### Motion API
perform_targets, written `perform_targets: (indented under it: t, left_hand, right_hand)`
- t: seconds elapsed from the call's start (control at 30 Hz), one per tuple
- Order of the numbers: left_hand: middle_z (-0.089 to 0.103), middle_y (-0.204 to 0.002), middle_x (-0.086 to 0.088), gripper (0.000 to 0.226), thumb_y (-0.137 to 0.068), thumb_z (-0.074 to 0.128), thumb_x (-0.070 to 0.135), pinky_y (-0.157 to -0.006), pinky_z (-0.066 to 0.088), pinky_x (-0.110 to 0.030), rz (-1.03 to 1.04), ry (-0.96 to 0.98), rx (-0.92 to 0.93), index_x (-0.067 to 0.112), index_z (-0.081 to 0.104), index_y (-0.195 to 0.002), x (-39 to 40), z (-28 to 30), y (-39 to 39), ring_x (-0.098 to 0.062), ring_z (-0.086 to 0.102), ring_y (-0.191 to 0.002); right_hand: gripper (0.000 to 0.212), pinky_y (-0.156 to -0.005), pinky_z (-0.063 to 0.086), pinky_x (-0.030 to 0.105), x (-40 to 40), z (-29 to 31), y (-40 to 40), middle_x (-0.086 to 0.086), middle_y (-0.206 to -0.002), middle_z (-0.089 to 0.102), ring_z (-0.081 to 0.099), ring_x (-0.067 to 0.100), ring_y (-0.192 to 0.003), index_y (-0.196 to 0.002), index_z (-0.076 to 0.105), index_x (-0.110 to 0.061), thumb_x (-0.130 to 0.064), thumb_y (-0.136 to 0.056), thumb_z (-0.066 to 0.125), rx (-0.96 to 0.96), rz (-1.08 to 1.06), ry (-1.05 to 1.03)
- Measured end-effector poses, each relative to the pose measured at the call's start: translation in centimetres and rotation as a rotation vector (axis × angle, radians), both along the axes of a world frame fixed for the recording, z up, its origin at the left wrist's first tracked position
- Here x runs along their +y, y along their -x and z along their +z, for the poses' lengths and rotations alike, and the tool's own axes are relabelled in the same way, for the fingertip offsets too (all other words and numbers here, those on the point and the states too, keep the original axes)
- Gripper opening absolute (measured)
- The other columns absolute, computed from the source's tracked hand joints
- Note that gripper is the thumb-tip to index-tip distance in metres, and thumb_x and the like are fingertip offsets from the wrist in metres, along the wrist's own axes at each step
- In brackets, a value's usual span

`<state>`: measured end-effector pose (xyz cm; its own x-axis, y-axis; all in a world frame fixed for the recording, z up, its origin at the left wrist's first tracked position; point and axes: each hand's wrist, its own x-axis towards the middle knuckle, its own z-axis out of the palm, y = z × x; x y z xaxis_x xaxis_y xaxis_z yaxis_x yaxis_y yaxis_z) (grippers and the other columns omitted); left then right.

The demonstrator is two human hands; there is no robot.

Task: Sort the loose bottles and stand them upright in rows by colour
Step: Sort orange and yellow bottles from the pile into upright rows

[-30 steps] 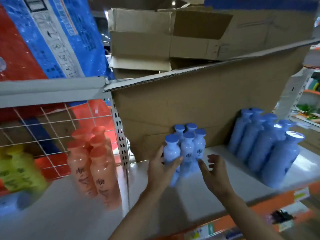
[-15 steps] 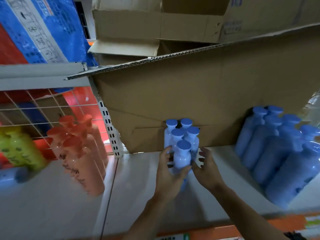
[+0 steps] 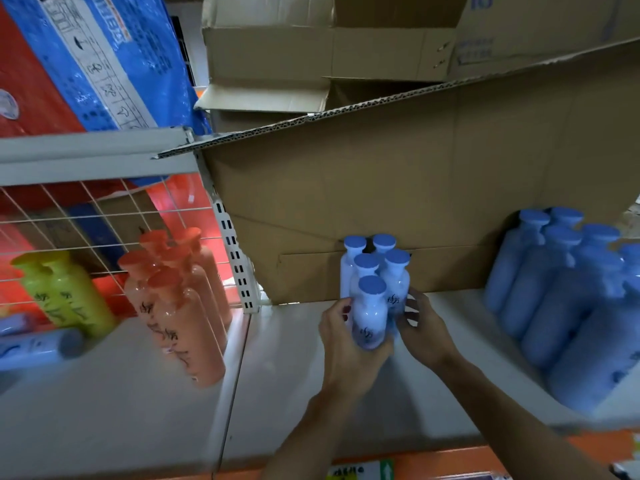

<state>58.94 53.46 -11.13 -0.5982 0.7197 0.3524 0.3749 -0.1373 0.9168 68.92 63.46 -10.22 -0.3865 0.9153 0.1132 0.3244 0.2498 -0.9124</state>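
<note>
The front bottle [image 3: 370, 313] is pale blue-white with a round blue cap and a dark brush-script mark low on its body, too small to read. It stands upright on the grey shelf [image 3: 291, 382], at the head of a tight cluster of four like bottles [image 3: 377, 261] set against the cardboard box [image 3: 415, 188]. The left hand [image 3: 341, 344] grips its lower body from the left, fingers curled round it and thumb at the front. The right hand [image 3: 420, 329] comes in from the right, its fingers curled against the cluster's right side, touching the bottle beside the front one; how firmly it holds cannot be told. To the right, a larger group of blue bottles [image 3: 568, 292] stands in rows. Past the perforated upright [image 3: 235, 258] on the left are orange bottles [image 3: 180, 299] with the same dark script, yellow bottles [image 3: 65, 292], and one pale bottle lying on its side [image 3: 34, 348]. Overhead, a blue-and-red sack [image 3: 90, 60] carries printed symbols, unreadable.
</note>
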Motion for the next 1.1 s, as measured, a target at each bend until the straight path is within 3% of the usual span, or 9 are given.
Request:
perform_targets:
  t: [0.07,0.17,0.4,0.53,0.63,0.73,0.93,1.1]
  left_hand:
    - [0.039,-0.111,0.025,0.068,-0.054,0.084,0.034,-0.083,0.042,-0.005,0.028,0.029,-0.017,0.037,0.044,-0.109,0.4,0.3,-0.1,0.003,0.045,-0.107]
    - [0.058,-0.103,0.013,0.057,-0.063,0.086,0.019,-0.075,0.05,-0.015,0.015,-0.022,-0.095,0.039,0.047,-0.099,0.5,0.4,0.0,-0.004,0.06,-0.094]
    - [0.056,-0.115,0.015,0.065,-0.071,0.078,0.005,-0.082,0.046,-0.008,-0.074,0.006,-0.041,0.037,0.043,-0.116,-0.3,-0.4,0.2,0.003,0.056,-0.103]
    - [0.054,-0.113,0.013,0.065,-0.069,0.081,0.012,-0.078,0.049,-0.009,0.011,0.046,-0.025,0.036,0.044,-0.118,-0.2,-0.9,-0.2,0.0,0.057,-0.101]
    - [0.047,-0.112,0.003,0.071,-0.062,0.087,0.021,-0.082,0.053,-0.023,0.13,0.102,0.018,0.024,0.049,-0.121,0.4,-1.2,-0.6,-0.009,0.055,-0.101]
    - [0.042,-0.112,0.004,0.077,-0.062,0.087,0.025,-0.085,0.05,-0.028,0.172,0.145,0.054,0.021,0.046,-0.126,0.8,-1.1,-1.0,-0.015,0.05,-0.106]
    - [0.034,-0.109,0.01,0.079,-0.065,0.086,0.03,-0.081,0.044,-0.023,0.2,0.163,0.097,0.021,0.042,-0.129,1.0,-1.3,-1.4,-0.016,0.045,-0.11]
    - [0.036,-0.112,0.008,0.082,-0.064,0.086,0.031,-0.083,0.046,-0.026,0.175,0.192,0.094,0.022,0.039,-0.131,1.0,-1.2,-1.3,-0.015,0.043,-0.111]
  right_hand:
    - [0.046,-0.081,0.047,0.031,0.0,0.1,0.0,-0.001,-0.118,0.052,0.057,0.022,-0.105,-0.136,0.037,-0.015,-0.006,-0.093,0.049,0.001,0.008,-0.011]
    - [0.044,-0.078,0.042,0.026,0.2,0.1,-0.3,-0.001,-0.115,0.052,0.056,0.018,-0.097,-0.135,0.038,-0.014,-0.005,-0.093,0.048,-0.025,0.022,-0.026]
    - [0.043,-0.076,0.043,0.024,0.4,0.3,-0.2,0.001,-0.113,0.055,0.057,0.018,-0.096,-0.132,0.04,-0.015,-0.005,-0.092,0.05,-0.035,0.009,-0.02]
    - [0.041,-0.077,0.042,0.025,0.4,0.4,-0.2,0.001,-0.112,0.055,0.057,0.019,-0.098,-0.13,0.041,-0.014,-0.006,-0.091,0.051,-0.038,0.008,-0.003]
    - [0.038,-0.079,0.043,0.027,0.3,0.3,0.1,0.004,-0.114,0.056,0.057,0.02,-0.1,-0.127,0.041,-0.012,-0.009,-0.091,0.053,-0.031,-0.01,0.01]
    - [0.042,-0.081,0.045,0.03,0.2,0.3,0.6,0.004,-0.115,0.054,0.054,0.019,-0.103,-0.127,0.039,-0.008,-0.012,-0.09,0.058,-0.01,-0.019,0.023]
    - [0.042,-0.085,0.05,0.037,0.1,-0.1,0.8,0.012,-0.123,0.057,0.055,0.021,-0.102,-0.124,0.039,-0.009,-0.016,-0.089,0.061,0.033,-0.045,0.067]
    - [0.052,-0.089,0.046,0.035,-0.1,-0.3,0.0,0.009,-0.132,0.051,0.053,0.025,-0.115,-0.132,0.035,-0.01,-0.027,-0.09,0.06,-0.033,-0.046,0.087]
